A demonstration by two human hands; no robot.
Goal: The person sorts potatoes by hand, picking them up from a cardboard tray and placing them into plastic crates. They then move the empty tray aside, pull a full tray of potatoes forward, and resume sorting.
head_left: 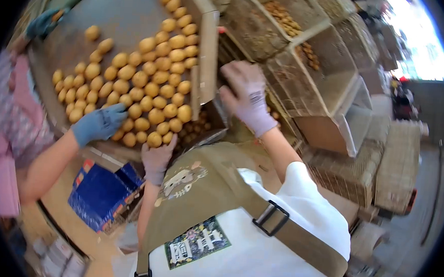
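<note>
Many round yellow-brown potatoes (147, 87) lie over a grey metal sorting table (123, 8). My left hand (158, 157), in a pale lavender glove, is at the table's near edge, its fingers apart and touching the nearest potatoes. My right hand (247, 94), gloved alike, hovers just right of the table's raised side board (207, 57). Its fingers are spread and nothing is in them. Beneath the table's near right corner, smaller potatoes (196, 128) sit in a dark opening, partly hidden by the board.
Across the table, a co-worker's blue-gloved hand (102, 124) rests on the potatoes; another gloved hand (45, 23) is at the far edge. Several crates (318, 68) are stacked to the right, some with potatoes (288, 21) inside. A blue box (101, 195) stands below left.
</note>
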